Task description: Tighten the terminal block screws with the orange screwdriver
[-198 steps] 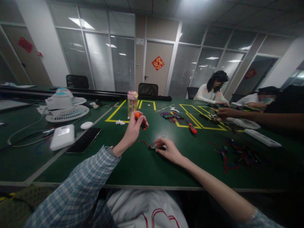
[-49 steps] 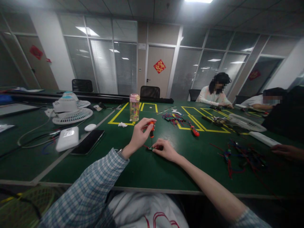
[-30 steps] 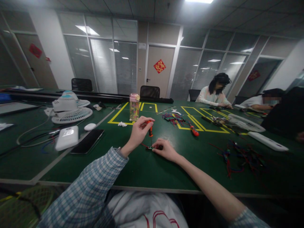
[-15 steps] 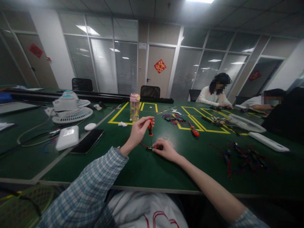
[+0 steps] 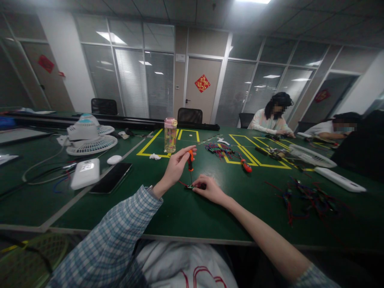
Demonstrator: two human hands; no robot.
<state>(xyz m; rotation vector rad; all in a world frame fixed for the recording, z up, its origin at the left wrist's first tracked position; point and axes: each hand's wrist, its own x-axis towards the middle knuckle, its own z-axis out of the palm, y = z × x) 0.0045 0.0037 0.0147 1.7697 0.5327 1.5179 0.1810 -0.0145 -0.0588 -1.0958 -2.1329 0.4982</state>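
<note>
Upright over the table, an orange and black screwdriver (image 5: pixel 191 162) is held by its handle between the thumb and fingers of my left hand (image 5: pixel 177 165). The screwdriver's tip points down onto a small circuit board (image 5: pixel 189 187) lying on the green table (image 5: pixel 168 216). My right hand (image 5: pixel 210 189) rests on the table and pinches the right end of the board with thumb and fingertips. A thin red wire (image 5: pixel 182 183) runs off the board's left side. The exact spot under the tip is too small to make out.
Beyond my hands stand a pink-lidded bottle (image 5: pixel 170 136), a bundle of wired boards (image 5: pixel 220 150) and a red screwdriver (image 5: pixel 246 165). More wired boards (image 5: pixel 309 200) lie right. Left are a phone (image 5: pixel 111 178), a white power bank (image 5: pixel 86 173) and fans (image 5: pixel 90 144). Two people sit far right.
The fingers of my left hand have shifted slightly on the screwdriver's handle and look straighter. My right hand and the board stay in place.
</note>
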